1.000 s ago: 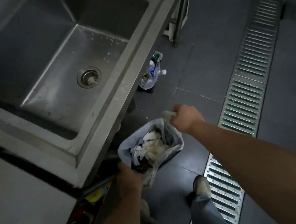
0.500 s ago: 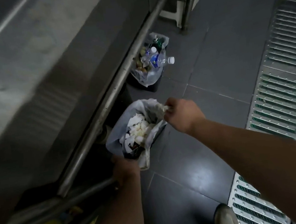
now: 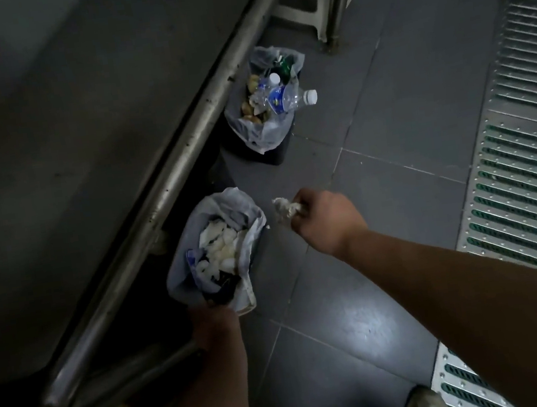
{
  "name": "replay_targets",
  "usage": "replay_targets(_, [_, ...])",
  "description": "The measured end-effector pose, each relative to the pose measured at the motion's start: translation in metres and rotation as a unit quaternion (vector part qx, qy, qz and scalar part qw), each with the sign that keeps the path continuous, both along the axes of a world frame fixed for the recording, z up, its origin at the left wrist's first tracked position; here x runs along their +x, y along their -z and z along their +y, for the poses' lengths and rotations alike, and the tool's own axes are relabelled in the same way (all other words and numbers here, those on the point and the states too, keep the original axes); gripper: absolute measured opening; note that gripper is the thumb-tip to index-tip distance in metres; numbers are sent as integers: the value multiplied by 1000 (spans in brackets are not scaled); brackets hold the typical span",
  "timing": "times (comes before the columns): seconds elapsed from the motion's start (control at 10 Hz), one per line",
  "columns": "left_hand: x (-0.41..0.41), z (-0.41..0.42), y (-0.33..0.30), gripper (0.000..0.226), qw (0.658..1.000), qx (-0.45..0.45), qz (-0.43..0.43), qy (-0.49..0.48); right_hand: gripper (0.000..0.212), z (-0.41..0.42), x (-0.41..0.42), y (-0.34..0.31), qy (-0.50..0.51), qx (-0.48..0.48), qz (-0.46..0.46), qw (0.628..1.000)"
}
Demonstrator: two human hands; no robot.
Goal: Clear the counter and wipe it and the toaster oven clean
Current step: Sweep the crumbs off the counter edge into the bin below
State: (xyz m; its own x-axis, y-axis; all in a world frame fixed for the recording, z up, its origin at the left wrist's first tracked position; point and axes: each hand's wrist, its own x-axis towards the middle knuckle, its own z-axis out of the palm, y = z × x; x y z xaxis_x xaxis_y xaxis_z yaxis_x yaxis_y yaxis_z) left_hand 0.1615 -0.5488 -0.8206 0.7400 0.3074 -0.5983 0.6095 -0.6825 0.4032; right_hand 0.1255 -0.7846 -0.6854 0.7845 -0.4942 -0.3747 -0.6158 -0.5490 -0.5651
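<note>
A small trash bin lined with a pale plastic bag stands on the floor beside the steel counter's front edge. White crumpled paper fills it. My left hand grips the near rim of the bin and its bag. My right hand hovers just right of the bin, fingers curled round a crumpled dirty wad of paper. The wad sticks out toward the bin and is clear of the bag.
A second lined bin farther along holds plastic bottles and food scraps. A metal floor drain grate runs along the right. A white stool leg stands at the top. My shoe shows at the bottom.
The view dropped from the sink to the floor beside the counter. My right hand drew away from the bag's rim to the right, still holding the wad. My left hand kept its grip on the bin.
</note>
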Motion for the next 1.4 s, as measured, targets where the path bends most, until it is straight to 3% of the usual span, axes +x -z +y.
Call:
replay_targets(0.1, [-11, 3, -26, 51, 999, -27, -10, -29, 17, 3, -6, -25, 0, -8, 17, 1000])
replay_targets(0.2, [-31, 4, -60, 67, 999, 16, 39, 12, 19, 11, -17, -61, -20, -28, 61, 998])
replay_targets(0.4, [-93, 6, -230, 58, 965, 38, 98, 241, 17, 44, -49, -163, -98, -77, 151, 981])
replay_targets(0.5, [-118, 29, -298, 56, 923, 22, 67, 379, 16, 76, -62, -229, -147, -95, 189, 966])
replay_targets(0.8, [-164, 129, -499, 43, 862, 50, 144, 483, 32, 204, -78, -408, -290, -163, 293, 896])
replay_targets(0.9, [-157, 162, -546, 38, 864, 43, 112, 488, 30, 248, -73, -455, -314, -175, 282, 890])
replay_targets(1.1, [-131, 215, -598, 41, 903, 56, 60, 422, 28, 305, -69, -512, -359, -192, 249, 879])
replay_targets(1.3, [-144, 240, -621, 36, 929, 72, 36, 360, 20, 318, -68, -523, -428, -231, 232, 842])
replay_targets(1.4, [-165, 257, -631, 34, 936, 97, 32, 338, 28, 322, -68, -525, -455, -236, 219, 830])
